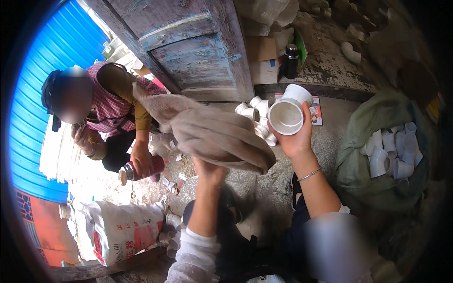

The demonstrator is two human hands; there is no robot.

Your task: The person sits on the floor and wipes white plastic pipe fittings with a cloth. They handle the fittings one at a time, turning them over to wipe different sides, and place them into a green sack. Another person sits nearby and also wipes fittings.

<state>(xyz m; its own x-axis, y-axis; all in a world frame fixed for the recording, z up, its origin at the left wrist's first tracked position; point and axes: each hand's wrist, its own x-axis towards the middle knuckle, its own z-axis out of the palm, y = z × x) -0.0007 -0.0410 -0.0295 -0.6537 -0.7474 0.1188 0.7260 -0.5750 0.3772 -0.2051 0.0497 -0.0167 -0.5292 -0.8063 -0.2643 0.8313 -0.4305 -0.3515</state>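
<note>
My right hand [300, 137] is raised in the middle, its fingers wrapped round a white plastic pipe fitting [298, 95] whose round open mouth faces me. My left hand [210, 170] is closed on a brownish-grey cloth [210, 129]. The cloth is bunched, blurred by motion and stretched out to the far left, hiding most of my left fingers. Its right end hangs just short of the fitting. Beyond my right hand, several white pipe fittings [258, 104] lie on the floor, partly covered by the cloth and the hand.
At the right a green woven sack [351, 141] holds several white fittings [380, 162]. A co-worker [111, 94] crouches at the left, gripping a red flask [157, 165]. A printed white sack [113, 231] stands lower left. Beyond are a worn wooden door [198, 56] and a black thermos [290, 63].
</note>
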